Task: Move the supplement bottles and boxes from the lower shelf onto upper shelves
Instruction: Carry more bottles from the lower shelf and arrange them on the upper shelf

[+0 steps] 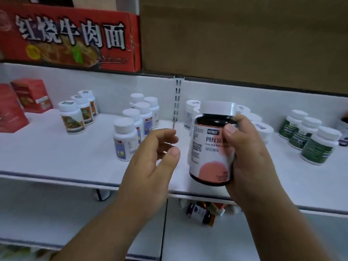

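A dark supplement bottle [211,147] with a white cap and a pink-and-white label (brand line reads PIETRICK) is held upright in front of the white shelf [56,157], above its front edge. The right hand [243,153] wraps it from the right, thumb across the label. The left hand [150,164] hovers just beside it, fingers loosely spread and empty. White-capped bottles [130,134] stand behind; green-labelled bottles [310,140] sit at right, red boxes [28,97] at left.
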